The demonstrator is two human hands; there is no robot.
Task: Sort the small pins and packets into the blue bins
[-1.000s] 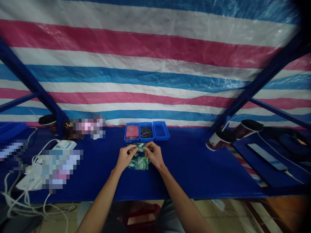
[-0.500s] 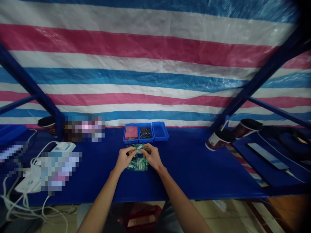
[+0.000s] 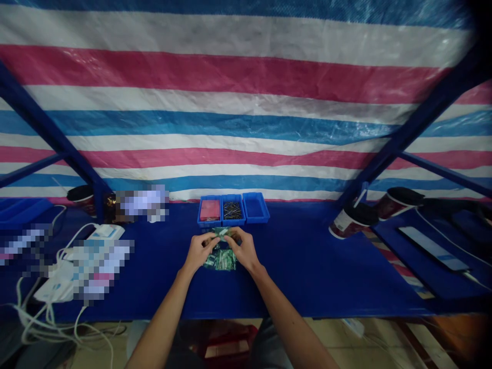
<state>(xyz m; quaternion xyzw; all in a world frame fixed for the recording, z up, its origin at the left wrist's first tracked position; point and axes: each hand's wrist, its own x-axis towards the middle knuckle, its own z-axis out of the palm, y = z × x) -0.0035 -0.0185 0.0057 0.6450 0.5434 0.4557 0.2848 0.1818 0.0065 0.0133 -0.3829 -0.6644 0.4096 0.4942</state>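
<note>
A small green packet [image 3: 222, 233] is pinched between my two hands just in front of the blue bins. My left hand [image 3: 200, 249] grips its left side, fingers closed, and my right hand [image 3: 243, 248] grips its right side the same way. Below the fingers, more green clear packets [image 3: 225, 260] lie on the blue table [image 3: 300, 271]. Behind my hands stand a blue bin with pink pieces [image 3: 209, 210], a blue bin of thin metal parts [image 3: 232, 210] and a third blue bin [image 3: 255, 208] with nothing visible inside.
A white power strip [image 3: 61, 279] with tangled cables sits at the left. Lidded cups [image 3: 349, 221] stand at the right, near a phone [image 3: 432, 248] on a cable. Blue frame bars rise on both sides, and a striped sheet [image 3: 238, 118] hangs behind.
The whole view has shifted slightly, so the table items appear a little further right. Both hands keep their hold on the green packet.
</note>
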